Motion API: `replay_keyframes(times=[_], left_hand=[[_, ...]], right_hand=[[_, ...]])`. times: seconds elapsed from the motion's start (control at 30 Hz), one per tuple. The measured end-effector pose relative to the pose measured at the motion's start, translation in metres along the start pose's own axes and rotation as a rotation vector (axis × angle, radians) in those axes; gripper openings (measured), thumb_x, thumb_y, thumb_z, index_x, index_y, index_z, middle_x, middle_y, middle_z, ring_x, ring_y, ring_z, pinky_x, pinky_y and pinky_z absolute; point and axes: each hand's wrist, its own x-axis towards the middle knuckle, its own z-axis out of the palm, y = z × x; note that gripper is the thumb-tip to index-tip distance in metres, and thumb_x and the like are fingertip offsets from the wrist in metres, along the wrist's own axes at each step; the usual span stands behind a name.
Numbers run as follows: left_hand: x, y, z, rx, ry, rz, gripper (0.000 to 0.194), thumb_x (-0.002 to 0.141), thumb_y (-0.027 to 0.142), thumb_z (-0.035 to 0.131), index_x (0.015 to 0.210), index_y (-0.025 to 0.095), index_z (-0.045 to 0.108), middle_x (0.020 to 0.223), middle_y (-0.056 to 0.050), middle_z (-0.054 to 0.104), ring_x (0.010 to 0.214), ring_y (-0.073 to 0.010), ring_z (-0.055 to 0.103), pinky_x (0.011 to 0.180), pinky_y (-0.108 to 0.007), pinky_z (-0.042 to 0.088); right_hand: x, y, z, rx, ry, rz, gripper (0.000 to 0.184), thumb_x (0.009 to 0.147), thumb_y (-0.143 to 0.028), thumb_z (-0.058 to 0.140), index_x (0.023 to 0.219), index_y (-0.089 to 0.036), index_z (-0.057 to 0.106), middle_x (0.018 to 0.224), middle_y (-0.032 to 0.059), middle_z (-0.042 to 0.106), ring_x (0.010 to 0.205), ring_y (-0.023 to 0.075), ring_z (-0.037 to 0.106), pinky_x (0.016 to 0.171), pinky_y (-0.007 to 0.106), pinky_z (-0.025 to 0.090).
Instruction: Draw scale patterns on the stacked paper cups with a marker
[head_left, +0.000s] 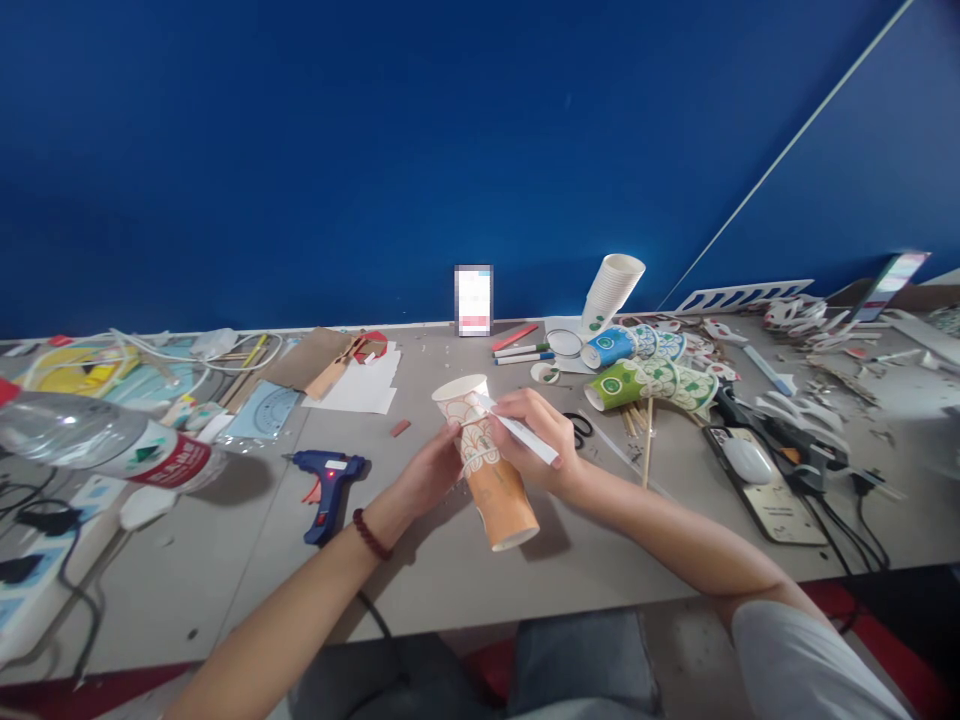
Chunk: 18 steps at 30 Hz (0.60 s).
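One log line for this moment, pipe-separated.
left hand: holds orange cup piece | right hand: holds white marker | blue glue gun: on table

Soft, moderate light washes over the bench (435, 570), and look, blurry-edged shadows slide rightward from the bottle (82, 430) near its left edge and the joined paper cups (501, 497) at front! The blue wall (337, 150) deepens upward; the glowing screen (474, 300) at the back edge breaks into blocks; wide-lens stretch pulls the bottle sideways.
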Motion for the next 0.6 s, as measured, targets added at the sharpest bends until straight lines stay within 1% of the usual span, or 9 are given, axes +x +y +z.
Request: replay_keyframes(times=[0.13,0.33,0.6], left_hand=[[0.0004,-0.0015,-0.0031,0.002,-0.017,0.001,0.03,0.088,0.039,0.054,0.107,0.019,0.066,0.101,-0.006,0.069,0.096,-0.0218,0.06,0.085,-0.032,0.041],[0.001,-0.0036,-0.0075,0.01,-0.014,-0.005,0.032,0.089,0.038,0.052,0.111,0.019,0.065,0.11,-0.008,0.066,0.101,-0.0228,0.058,0.087,-0.033,0.041],[0.0001,-0.0026,-0.0047,0.008,-0.016,0.001,0.032,0.087,0.039,0.056,0.11,0.019,0.065,0.11,-0.007,0.066,0.101,-0.0216,0.057,0.085,-0.031,0.041]], right_hand=[[0.0011,-0.0009,-0.0015,0.009,-0.003,0.008,0.023,0.078,-0.008,0.06,0.094,-0.024,0.057,0.087,0.0037,0.064,0.077,0.017,0.061,0.069,0.033,0.053],[0.0026,-0.0003,-0.0024,0.029,-0.002,-0.004,0.023,0.077,-0.005,0.059,0.091,-0.023,0.057,0.085,0.0032,0.062,0.077,0.0165,0.059,0.068,0.032,0.052],[0.0041,-0.0003,-0.0021,0.008,-0.003,-0.004,0.02,0.076,-0.006,0.058,0.086,-0.023,0.055,0.08,0.0014,0.06,0.073,0.0158,0.057,0.065,0.031,0.051]])
